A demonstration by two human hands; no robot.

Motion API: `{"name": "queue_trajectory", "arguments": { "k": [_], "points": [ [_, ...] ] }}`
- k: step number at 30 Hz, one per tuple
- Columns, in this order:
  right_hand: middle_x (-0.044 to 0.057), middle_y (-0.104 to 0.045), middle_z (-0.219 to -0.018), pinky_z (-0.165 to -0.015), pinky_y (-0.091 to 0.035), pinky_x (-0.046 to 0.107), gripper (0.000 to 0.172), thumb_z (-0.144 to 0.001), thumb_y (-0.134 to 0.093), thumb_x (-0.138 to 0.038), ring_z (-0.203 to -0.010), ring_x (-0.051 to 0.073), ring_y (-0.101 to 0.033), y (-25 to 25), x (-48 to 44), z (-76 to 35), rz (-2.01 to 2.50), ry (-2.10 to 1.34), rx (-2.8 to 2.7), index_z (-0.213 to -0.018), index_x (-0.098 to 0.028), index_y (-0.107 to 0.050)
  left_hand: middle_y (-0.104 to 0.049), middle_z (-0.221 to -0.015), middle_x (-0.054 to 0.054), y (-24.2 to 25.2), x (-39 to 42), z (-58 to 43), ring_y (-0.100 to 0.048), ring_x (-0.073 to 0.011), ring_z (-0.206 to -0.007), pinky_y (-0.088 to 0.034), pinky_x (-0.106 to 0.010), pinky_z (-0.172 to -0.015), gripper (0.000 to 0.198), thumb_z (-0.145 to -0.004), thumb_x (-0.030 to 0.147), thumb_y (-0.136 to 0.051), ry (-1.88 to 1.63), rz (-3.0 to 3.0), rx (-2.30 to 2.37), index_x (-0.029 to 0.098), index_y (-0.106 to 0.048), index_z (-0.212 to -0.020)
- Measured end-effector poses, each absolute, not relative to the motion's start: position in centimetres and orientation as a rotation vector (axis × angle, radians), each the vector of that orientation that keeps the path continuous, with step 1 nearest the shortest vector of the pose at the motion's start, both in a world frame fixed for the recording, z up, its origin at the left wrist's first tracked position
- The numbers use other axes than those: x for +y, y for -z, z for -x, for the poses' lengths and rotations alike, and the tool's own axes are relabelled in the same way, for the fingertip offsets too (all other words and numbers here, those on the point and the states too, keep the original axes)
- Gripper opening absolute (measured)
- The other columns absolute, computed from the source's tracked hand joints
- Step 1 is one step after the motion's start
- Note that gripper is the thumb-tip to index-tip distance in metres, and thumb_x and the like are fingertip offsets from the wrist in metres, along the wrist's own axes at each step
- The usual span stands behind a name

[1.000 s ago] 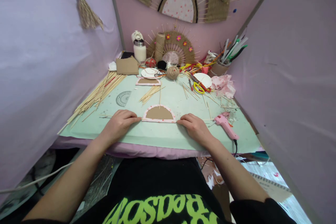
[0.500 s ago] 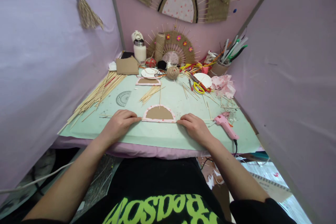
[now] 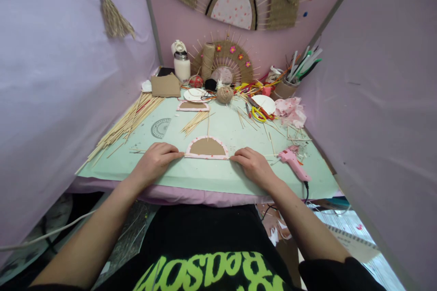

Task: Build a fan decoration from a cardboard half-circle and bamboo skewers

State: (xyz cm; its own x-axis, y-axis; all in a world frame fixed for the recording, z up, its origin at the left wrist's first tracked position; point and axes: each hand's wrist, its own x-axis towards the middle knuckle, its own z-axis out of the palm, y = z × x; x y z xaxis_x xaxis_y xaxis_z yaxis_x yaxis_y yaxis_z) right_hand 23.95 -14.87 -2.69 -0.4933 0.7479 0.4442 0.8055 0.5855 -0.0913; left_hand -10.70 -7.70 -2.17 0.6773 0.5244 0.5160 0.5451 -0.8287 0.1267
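A half-round cardboard piece (image 3: 207, 147) with a pink-dotted fabric border lies on the table, straight edge toward me. One thin bamboo stick (image 3: 208, 123) stands out from the top of its curve. My left hand (image 3: 157, 160) is closed at its left corner, fingertips pressed down on a bamboo stick (image 3: 136, 150) that shows again beyond the knuckles. At the right corner my right hand (image 3: 251, 166) is closed the same way on another bamboo stick (image 3: 271, 155), which runs out toward the glue gun. The stick parts under both hands are hidden.
A pink glue gun (image 3: 294, 163) lies at the right with its cord over the front edge. Long sticks (image 3: 128, 120) are heaped at the left near a protractor (image 3: 160, 127). Yellow-handled scissors (image 3: 258, 114), a twine ball (image 3: 224, 94) and a white bottle (image 3: 182, 67) are farther back.
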Motion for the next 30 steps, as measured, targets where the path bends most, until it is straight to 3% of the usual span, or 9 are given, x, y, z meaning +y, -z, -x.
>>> {"name": "queue_trajectory", "arguments": {
  "k": [30],
  "points": [
    [0.008, -0.068, -0.093, -0.071, -0.047, 0.030, 0.027, -0.091, -0.048, -0.004, -0.085, 0.019, -0.058, 2.48, -14.95, -23.83, 1.255, 0.165, -2.383, -0.101, -0.018, -0.070, -0.072, -0.093, -0.005, 2.05, -7.77, 10.73, -0.062, -0.0172, -0.085, -0.044, -0.033, -0.081, 0.034, -0.098, 0.018, -0.041, 0.837, 2.859, -0.946, 0.024, -0.074, -0.102]
  ]
}}
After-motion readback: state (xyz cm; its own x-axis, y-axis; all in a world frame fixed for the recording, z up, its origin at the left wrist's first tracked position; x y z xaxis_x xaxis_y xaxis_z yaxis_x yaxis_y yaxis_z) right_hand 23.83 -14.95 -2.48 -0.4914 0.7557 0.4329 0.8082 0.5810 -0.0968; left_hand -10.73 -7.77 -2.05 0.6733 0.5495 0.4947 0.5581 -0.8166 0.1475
